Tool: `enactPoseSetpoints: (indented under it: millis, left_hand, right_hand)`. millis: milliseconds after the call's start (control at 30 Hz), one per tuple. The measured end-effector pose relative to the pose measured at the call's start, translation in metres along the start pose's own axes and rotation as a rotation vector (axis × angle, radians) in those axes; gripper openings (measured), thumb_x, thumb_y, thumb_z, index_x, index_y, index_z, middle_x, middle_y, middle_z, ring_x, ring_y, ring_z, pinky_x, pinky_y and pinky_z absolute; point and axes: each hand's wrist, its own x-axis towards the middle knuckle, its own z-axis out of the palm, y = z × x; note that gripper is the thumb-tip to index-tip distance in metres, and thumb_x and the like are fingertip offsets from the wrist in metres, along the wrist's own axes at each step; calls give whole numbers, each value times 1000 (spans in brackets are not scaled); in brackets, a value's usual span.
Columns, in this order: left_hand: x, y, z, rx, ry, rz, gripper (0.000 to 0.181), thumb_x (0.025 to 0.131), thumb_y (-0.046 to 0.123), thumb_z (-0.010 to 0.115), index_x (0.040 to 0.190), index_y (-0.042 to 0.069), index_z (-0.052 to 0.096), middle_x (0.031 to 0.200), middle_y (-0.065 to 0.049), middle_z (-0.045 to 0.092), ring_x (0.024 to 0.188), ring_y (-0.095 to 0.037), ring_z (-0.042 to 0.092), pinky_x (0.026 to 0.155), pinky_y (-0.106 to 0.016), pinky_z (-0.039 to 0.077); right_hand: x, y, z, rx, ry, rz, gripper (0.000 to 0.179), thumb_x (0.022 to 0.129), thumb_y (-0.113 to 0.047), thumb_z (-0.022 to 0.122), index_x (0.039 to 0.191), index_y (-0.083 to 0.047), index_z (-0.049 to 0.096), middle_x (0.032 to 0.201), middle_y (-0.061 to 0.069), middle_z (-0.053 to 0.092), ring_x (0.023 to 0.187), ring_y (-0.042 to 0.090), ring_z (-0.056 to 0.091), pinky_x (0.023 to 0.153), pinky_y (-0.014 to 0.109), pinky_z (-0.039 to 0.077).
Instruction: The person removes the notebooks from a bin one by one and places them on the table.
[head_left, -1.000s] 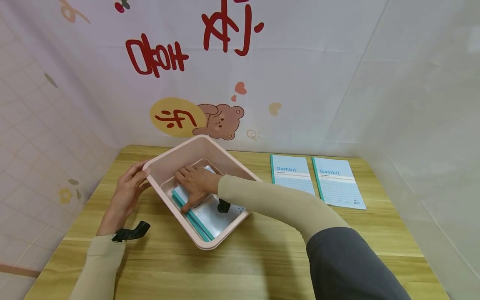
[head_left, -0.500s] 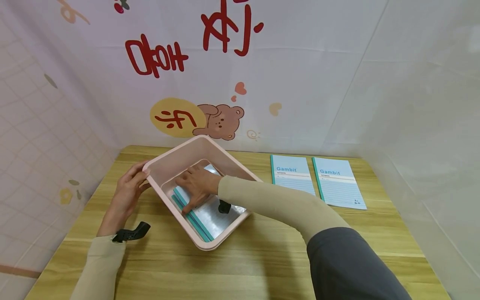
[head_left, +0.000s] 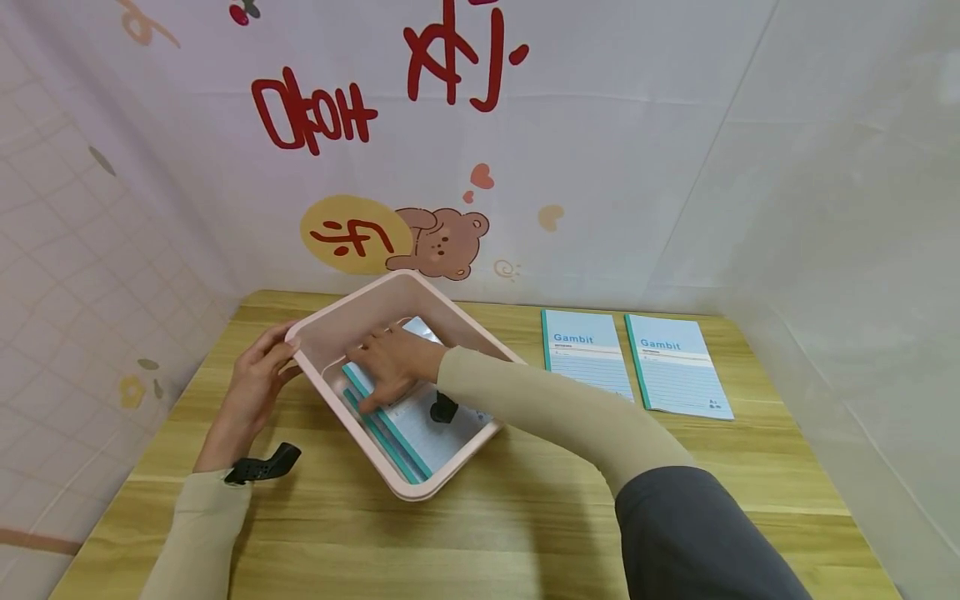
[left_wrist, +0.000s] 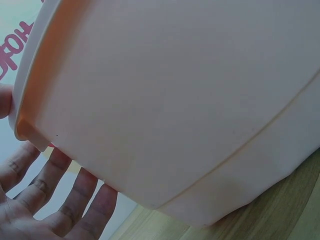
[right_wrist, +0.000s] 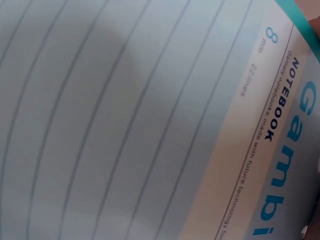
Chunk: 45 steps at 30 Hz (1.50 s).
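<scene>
A pale pink plastic bin (head_left: 360,454) stands at an angle on the table. My left hand (head_left: 258,375) holds its left corner, thumb at the rim and fingers against the outside, as the left wrist view shows. Inside the bin my right hand (head_left: 393,362) grips the upper end of a light blue notebook (head_left: 431,433), thumb across the teal spine side and fingertips bent over the far edge. The right wrist view shows that notebook's cover (right_wrist: 125,125) very close. Beneath it, the teal spine of another notebook (head_left: 382,437) shows; the rest is hidden.
Two matching notebooks lie flat at the back right, one (head_left: 585,354) partly behind my right forearm and another (head_left: 678,367) beside it. The wooden table (head_left: 337,542) is bounded by a printed cloth backdrop (head_left: 600,150) at the back and sides.
The top notebook has shifted slightly up and right with my right hand, and its spine stands farther from the one below. My left hand and the bin have stayed put.
</scene>
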Motion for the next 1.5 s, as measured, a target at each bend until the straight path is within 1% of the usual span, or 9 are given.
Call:
enactPoseSetpoints:
  millis: [233, 533, 700, 767, 900, 1000, 1133, 1333, 1500]
  left_hand:
    - [1, 0, 1, 5, 6, -6, 24, 105, 13, 57, 128, 15, 64, 119, 7, 64, 102, -5, 66, 84, -20, 56]
    - [2, -1, 0, 19, 8, -18, 24, 105, 14, 57, 128, 15, 64, 119, 6, 62, 103, -6, 66, 85, -20, 56]
    - [1, -2, 1, 39, 12, -31, 25, 105, 16, 58, 130, 15, 63, 120, 7, 61, 103, -5, 65, 85, -20, 56]
    - [0, -3, 1, 37, 15, -35, 25, 105, 16, 58, 130, 16, 63, 120, 7, 61, 103, -5, 65, 85, -20, 56]
    - [-2, -4, 2, 56, 23, -43, 27, 105, 18, 58, 132, 15, 61, 122, 7, 60, 105, -5, 64, 85, -19, 55]
    - [-2, -4, 2, 63, 24, -45, 28, 105, 19, 58, 133, 15, 61, 124, 7, 59, 107, -5, 64, 86, -19, 55]
    - [-1, -3, 2, 20, 13, -34, 26, 105, 16, 57, 130, 15, 62, 121, 6, 61, 105, -6, 64, 86, -20, 55]
    - [1, -1, 2, -8, 7, -15, 24, 105, 13, 57, 128, 15, 64, 119, 6, 63, 102, -7, 65, 85, -21, 55]
    - [1, 0, 2, -1, 5, -14, 24, 105, 13, 57, 128, 15, 64, 118, 6, 64, 103, -7, 65, 86, -20, 55]
  right_hand:
    - [-4, 6, -16, 25, 59, 12, 84, 84, -78, 56, 149, -27, 40, 152, -1, 47, 141, 20, 40, 112, 42, 33]
    - [-9, 14, -32, 58, 146, 11, 83, 83, -78, 54, 147, -28, 39, 152, -3, 48, 136, 18, 43, 111, 40, 34]
    - [-15, 17, -38, 73, 201, 4, 87, 83, -79, 57, 148, -25, 39, 155, -1, 45, 141, 18, 41, 110, 40, 34]
    - [-18, 16, -41, 79, 218, -3, 88, 82, -79, 58, 149, -25, 39, 156, -1, 45, 142, 19, 41, 111, 42, 34]
    - [-27, 13, -51, 86, 231, 1, 90, 82, -78, 59, 150, -23, 38, 154, 0, 48, 137, 19, 44, 114, 44, 34]
    - [-34, 12, -60, 85, 242, 15, 90, 82, -76, 60, 150, -22, 38, 149, 1, 51, 130, 18, 47, 110, 42, 37]
    - [-44, 14, -71, 88, 290, 36, 85, 82, -75, 61, 146, -22, 41, 138, -1, 56, 122, 18, 50, 101, 41, 40]
    - [-60, 24, -89, 109, 374, 59, 75, 82, -73, 60, 134, -22, 45, 124, -5, 58, 112, 15, 51, 100, 40, 38]
    - [-72, 31, -105, 153, 428, 87, 77, 81, -68, 62, 140, -21, 45, 127, -4, 59, 114, 15, 49, 95, 37, 38]
